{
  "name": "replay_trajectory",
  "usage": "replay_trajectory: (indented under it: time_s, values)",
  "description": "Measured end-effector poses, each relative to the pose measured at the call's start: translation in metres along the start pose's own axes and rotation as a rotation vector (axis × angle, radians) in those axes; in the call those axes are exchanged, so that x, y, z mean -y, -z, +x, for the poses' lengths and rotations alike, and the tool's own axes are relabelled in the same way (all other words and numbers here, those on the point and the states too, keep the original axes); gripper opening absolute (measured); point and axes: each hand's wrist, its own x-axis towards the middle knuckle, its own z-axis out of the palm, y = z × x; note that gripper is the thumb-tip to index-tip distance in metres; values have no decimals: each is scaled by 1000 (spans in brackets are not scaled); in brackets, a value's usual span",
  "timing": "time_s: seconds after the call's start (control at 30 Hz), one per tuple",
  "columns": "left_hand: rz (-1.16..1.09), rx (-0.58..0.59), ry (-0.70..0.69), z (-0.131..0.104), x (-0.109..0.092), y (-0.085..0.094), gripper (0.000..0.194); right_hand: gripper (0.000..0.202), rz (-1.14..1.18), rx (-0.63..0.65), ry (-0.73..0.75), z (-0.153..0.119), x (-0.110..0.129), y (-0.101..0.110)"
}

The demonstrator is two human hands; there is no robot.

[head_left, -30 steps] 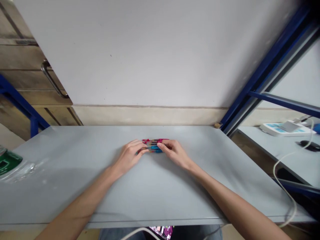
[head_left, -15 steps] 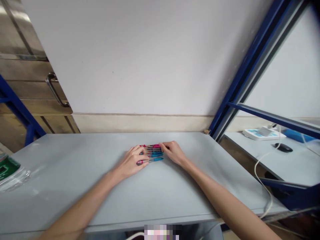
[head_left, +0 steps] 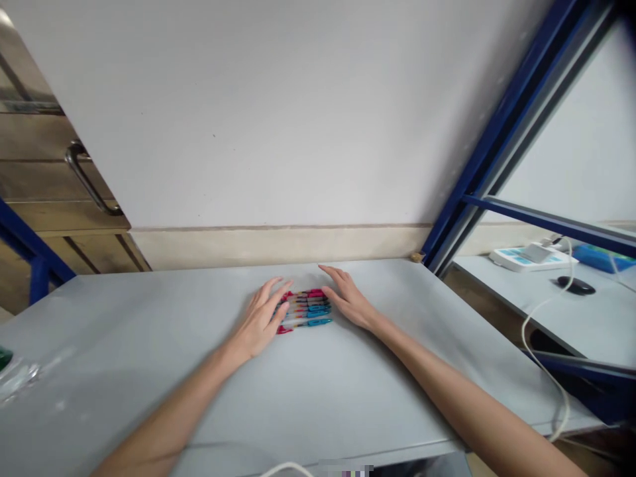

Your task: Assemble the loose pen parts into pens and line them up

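Note:
A row of several pens (head_left: 311,307) with pink and blue grips lies on the grey table (head_left: 328,391), side by side and pointing left to right. Slightly apart, nearest to me, is one pen (head_left: 318,322) with a blue grip and a red end. My left hand (head_left: 262,318) is at the left ends of the pens, fingers spread, partly hiding those ends. At the right ends my right hand (head_left: 348,298) is open, thumb close to the pink-gripped pens. Whether either hand touches a pen I cannot tell.
A clear plastic container (head_left: 17,377) stands at the left edge. Blue metal posts (head_left: 460,192) frame the right side. Beyond them another table holds a white device (head_left: 527,257) and a black mouse (head_left: 576,285). A white cable (head_left: 529,338) hangs at the right.
Both hands have loosened from around the pens, and their fingers have spread. The nearest pen's left end shows more now. The view has shifted a little.

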Motion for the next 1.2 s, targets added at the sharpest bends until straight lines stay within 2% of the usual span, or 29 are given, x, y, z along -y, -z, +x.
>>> replay_trajectory:
  time_s: [0.07, 0.13, 0.2, 0.27, 0.33, 0.4, 0.5, 0.6, 0.77, 1.0, 1.2]
  values:
    - [0, 24, 89, 1, 9, -3, 53, 62, 16, 106, -45, 1, -5, -3]
    - [23, 114, 122, 1, 14, -4, 60, 66, 23, 188, -79, 1, -9, -5]
    - [78, 232, 86, 1, 14, -3, 72, 67, 13, 240, -76, 0, -10, -6]
    - [146, 309, 15, 0, 12, -2, 92, 69, -15, 274, -36, -1, -9, -7]
    - [201, 335, -37, 0, 10, -1, 110, 79, -60, 305, 18, -3, -6, -7]
    - [237, 346, -52, 1, 10, -1, 117, 92, -104, 345, 63, -3, -2, -8]
    - [267, 377, -36, 0, 14, -3, 114, 102, -138, 387, 92, -3, 2, -9]
    - [285, 383, -20, -1, 20, -5, 102, 94, -152, 386, 117, -2, 5, -10]
    - [311, 327, -28, -2, 21, -6, 84, 83, -180, 376, 149, -3, 6, -13]
    - [324, 318, 9, -3, 15, -6, 86, 69, -179, 366, 131, -2, 4, -17]
    - [299, 301, 26, -1, 15, -13, 104, 68, -149, 372, 134, -2, 2, -22]
